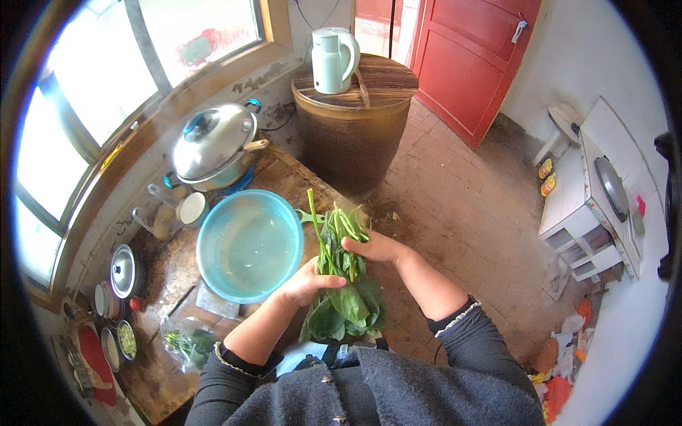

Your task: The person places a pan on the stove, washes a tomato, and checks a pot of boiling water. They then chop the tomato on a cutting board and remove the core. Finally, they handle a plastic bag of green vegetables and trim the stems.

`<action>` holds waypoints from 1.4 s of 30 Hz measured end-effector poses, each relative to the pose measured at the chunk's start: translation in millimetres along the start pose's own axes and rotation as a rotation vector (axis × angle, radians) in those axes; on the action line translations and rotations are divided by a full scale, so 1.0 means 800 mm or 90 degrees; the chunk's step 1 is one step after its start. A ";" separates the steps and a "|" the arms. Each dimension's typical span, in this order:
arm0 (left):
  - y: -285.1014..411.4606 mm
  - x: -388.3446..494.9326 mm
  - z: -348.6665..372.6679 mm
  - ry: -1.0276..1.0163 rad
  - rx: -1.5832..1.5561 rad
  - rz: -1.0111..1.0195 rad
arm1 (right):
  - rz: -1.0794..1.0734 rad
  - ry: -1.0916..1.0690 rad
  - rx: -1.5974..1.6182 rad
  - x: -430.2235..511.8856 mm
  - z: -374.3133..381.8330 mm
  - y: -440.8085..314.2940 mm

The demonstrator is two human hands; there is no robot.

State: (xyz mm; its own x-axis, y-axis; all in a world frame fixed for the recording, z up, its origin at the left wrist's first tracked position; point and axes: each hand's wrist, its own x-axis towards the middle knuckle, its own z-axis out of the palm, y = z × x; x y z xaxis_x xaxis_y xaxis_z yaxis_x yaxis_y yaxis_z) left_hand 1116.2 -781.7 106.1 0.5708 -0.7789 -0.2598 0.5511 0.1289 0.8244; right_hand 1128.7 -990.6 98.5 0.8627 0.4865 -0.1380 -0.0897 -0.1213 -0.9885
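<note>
A bunch of leafy greens [349,303] is held between both hands in front of my body, stems up and leaves hanging down. My left hand [314,282] grips it from the left, with the thumb across the leaves. Higher up, my right hand [367,246] holds the stems from the right side. Just left of the bunch, a blue plastic basin [250,245] with cloudy water stands on the wooden table. A green handle, partly hidden, shows between basin and stems. Left of my left forearm lies a clear plastic bag [189,343] with more greens inside.
A lidded steel pot [213,146] stands behind the basin. Along the table's left side are a small lidded pot [123,271] and bowls [127,341] of food. A big brown vat [349,128] bears a pale green kettle [330,64]. At right is a tiled stove [573,197].
</note>
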 end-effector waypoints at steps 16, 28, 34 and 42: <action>0.023 0.161 -0.072 0.188 -0.091 0.167 | 0.073 0.185 0.268 0.076 -0.098 0.044; 0.057 0.209 -0.162 0.285 0.110 0.169 | 0.049 0.112 0.413 0.230 -0.195 0.009; 0.063 0.236 -0.145 0.441 0.164 0.157 | -0.038 -0.038 -0.079 0.294 -0.218 0.002; 0.076 0.288 -0.136 0.642 0.279 0.206 | -0.071 -0.218 -0.068 0.320 -0.244 0.026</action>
State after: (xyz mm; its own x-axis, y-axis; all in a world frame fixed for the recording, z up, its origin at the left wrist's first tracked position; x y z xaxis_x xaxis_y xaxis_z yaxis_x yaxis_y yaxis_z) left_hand 1347.3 -886.4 41.3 0.9845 0.1234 -0.1249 0.1424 -0.1449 0.9791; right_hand 1445.0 -1037.6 54.7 0.6456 0.7613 -0.0603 0.0638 -0.1325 -0.9891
